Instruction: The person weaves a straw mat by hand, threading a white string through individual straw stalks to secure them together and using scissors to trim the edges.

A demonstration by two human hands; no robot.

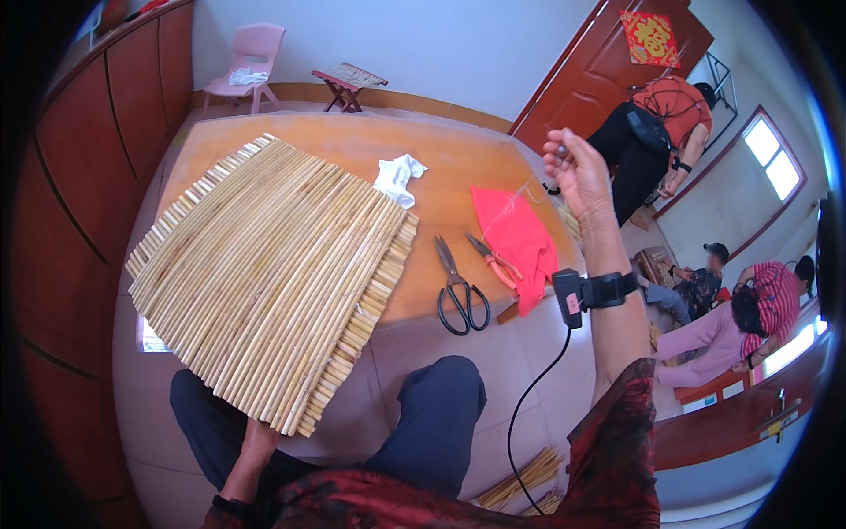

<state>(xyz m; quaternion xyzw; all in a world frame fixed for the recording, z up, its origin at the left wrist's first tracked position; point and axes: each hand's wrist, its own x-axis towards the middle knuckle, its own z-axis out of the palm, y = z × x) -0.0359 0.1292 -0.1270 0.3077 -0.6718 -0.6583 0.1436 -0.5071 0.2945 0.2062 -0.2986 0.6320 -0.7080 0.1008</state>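
Observation:
A thick mat of pale, straw-coloured stalks (pixel 273 282), laid side by side with a second layer crosswise beneath, slants from the table down over my lap. My left hand (pixel 260 441) grips its lower edge from underneath, and the stalks hide its fingers. Raised in the air at the right, my right hand (pixel 577 172) is closed in a pinch; a fine pale thread (pixel 513 204) trails from it toward the table. Black-handled scissors (pixel 456 286) and pliers with red grips (pixel 495 262) lie right of the mat, beside a red cloth (pixel 515 242).
White crumpled tissue (pixel 399 179) lies on the wooden table (pixel 352 137). A cable (pixel 515 423) hangs from my right wrist device. Bundled stalks (pixel 524 476) rest on the floor. A pink chair (pixel 251 66) and folding stool (pixel 346 81) stand behind; several people (pixel 670 110) are at the right.

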